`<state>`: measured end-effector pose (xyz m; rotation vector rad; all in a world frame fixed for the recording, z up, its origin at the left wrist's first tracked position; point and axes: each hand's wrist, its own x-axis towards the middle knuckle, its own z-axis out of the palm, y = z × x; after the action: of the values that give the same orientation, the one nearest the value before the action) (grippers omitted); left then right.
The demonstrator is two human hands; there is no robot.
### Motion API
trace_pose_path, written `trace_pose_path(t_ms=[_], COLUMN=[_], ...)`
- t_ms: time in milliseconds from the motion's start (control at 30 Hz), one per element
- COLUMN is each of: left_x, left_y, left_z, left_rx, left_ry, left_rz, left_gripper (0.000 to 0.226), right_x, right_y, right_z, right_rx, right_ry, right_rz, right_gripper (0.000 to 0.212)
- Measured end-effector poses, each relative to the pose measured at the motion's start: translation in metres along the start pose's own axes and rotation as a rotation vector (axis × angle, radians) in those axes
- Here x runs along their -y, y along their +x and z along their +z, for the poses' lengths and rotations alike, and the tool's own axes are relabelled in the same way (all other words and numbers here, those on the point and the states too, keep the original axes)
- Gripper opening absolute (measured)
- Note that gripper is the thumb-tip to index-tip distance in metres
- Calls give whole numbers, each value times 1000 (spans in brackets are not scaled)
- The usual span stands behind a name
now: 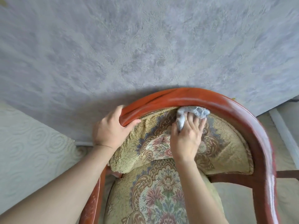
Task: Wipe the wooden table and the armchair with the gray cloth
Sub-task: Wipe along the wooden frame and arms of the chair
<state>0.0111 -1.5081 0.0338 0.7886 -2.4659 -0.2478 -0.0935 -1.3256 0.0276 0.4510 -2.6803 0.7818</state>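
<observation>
Head view: the right hand (186, 136) presses the crumpled gray cloth (192, 114) against the floral upholstered wooden armchair (252, 126) backrest; the left hand (111, 128) grips its rim. Armchair wiping seems underway; the table is unseen.

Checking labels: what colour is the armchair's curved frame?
Glossy reddish-brown wooden frame, head view.

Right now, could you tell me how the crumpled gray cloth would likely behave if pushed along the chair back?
The crumpled gray cloth looks floppy; it bunches under the right hand, so it would probably fold rather than slide flat. It seems light, likely dragging on the woven upholstery.
</observation>
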Motion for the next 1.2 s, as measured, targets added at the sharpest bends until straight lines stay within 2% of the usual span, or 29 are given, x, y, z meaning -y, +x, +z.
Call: trace_pose_path(t_ms=[100, 200, 367, 400, 567, 700, 767, 833, 900, 1000, 1067, 1100, 1167, 1200], left_x=[1, 0, 2, 2, -1, -6, -7, -4, 1, 12, 27, 35, 51, 59], left_y=[-1, -2, -4, -4, -4, -5, -1, 1, -3, -37, -77, -99, -148, -174], left_z=[2, 4, 4, 3, 1, -3, -6, -16, -36, -68, -87, -97, -119, -129], left_rx=[-15, -33, 4, 26, 112, 168, 270, 396, 476, 415, 367, 343, 301, 297], left_ry=[20, 32, -4, -19, -29, -10, -28, -92, -195, -254, -290, -327, -344, -329], left_rz=[-9, -17, -60, -86, -153, -221, -248, -271, -330, -421, -525, -581, -689, -752], left_gripper=[63, 65, 70, 72, 78, 53, 38, 40, 63, 91, 94, 89, 76, 77], right_x=[9, 3, -8, -6, 28, 57, 64, 69, 74, 81, 85, 86, 86, 86], right_y=[-10, -16, 10, 20, 29, 12, 8, 10, 14, 13, 4, -3, -19, -27], right_z=[13, 1, -32, -34, -15, 3, 4, -2, -14, -34, -44, -47, -51, -54], right_rx=[45, 15, -270, -253, 102, 283, 357, 436, 512, 649, 689, 699, 690, 689], right_ry=[111, 222, 423, 411, 271, 274, 274, 274, 331, 505, 544, 563, 633, 689], right_rz=[20, -96, -105, -124, -354, -679, -773, -809, -755, -492, -354, -317, -229, -181], right_gripper=[56, 51, 47, 47, 61, 59, 55, 52, 50, 48, 61, 65, 54, 52])
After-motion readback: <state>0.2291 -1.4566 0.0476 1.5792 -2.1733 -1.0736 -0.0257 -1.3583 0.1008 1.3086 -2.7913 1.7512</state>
